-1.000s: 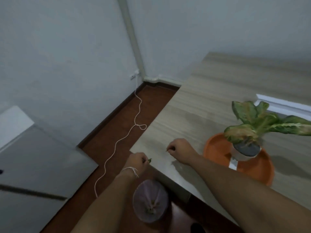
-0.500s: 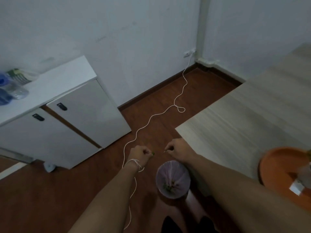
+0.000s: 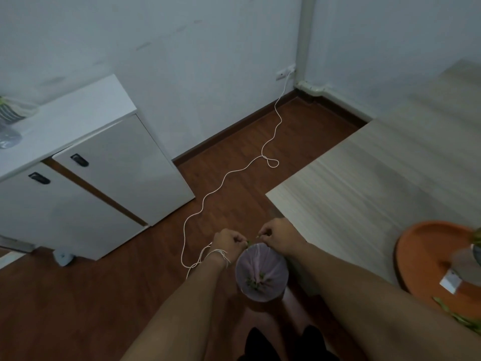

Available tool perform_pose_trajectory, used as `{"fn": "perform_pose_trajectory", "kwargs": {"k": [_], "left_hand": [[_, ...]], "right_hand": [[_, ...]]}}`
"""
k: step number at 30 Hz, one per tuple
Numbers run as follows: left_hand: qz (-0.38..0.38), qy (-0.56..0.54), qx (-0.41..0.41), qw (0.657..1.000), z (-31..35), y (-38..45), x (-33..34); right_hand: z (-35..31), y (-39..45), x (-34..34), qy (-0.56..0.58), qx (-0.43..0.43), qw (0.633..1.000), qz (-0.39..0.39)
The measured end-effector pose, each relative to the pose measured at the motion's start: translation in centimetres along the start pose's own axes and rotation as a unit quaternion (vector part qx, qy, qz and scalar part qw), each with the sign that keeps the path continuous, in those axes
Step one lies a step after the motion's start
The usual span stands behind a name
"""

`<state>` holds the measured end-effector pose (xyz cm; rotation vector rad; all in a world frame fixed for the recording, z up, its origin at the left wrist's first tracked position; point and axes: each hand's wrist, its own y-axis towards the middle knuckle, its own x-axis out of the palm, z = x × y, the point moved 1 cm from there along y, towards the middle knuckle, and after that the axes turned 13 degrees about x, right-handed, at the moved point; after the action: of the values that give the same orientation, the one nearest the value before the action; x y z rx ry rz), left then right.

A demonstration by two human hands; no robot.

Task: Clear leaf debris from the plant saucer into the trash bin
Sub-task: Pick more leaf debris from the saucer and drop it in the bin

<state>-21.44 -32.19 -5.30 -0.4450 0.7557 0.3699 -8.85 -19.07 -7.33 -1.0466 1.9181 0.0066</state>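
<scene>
My left hand (image 3: 229,242) and right hand (image 3: 277,234), each pinched on a leaf scrap (image 3: 249,242), hover at the trash bin's (image 3: 261,273) far rim; released here, scraps may hit the floor (image 3: 78,295). More debris lies in the saucer (image 3: 416,254).

Both bare forearms are stretched forward and down, the left hand (image 3: 229,242) and right hand (image 3: 277,233) held close together, fingers pinched shut.
</scene>
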Motion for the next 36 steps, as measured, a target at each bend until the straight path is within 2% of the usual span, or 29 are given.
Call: {"fn": "perform_pose_trajectory", "kwargs": {"k": [13, 27, 36], "left_hand": [[-0.026, 0.012, 0.034, 0.999, 0.2, 0.8, 1.8], [-0.004, 0.021, 0.020, 1.000, -1.2, 0.8, 1.1], [-0.015, 0.039, 0.031, 0.999, -0.2, 1.5, 1.2]], "right_hand": [[1.7, -0.1, 0.0, 0.005, 0.013, 1.000, -0.003], [2.8, 0.4, 1.6, 0.017, 0.047, 0.998, -0.038], [4.2, -0.2, 0.1, 0.054, 0.082, 0.995, -0.002]]}}
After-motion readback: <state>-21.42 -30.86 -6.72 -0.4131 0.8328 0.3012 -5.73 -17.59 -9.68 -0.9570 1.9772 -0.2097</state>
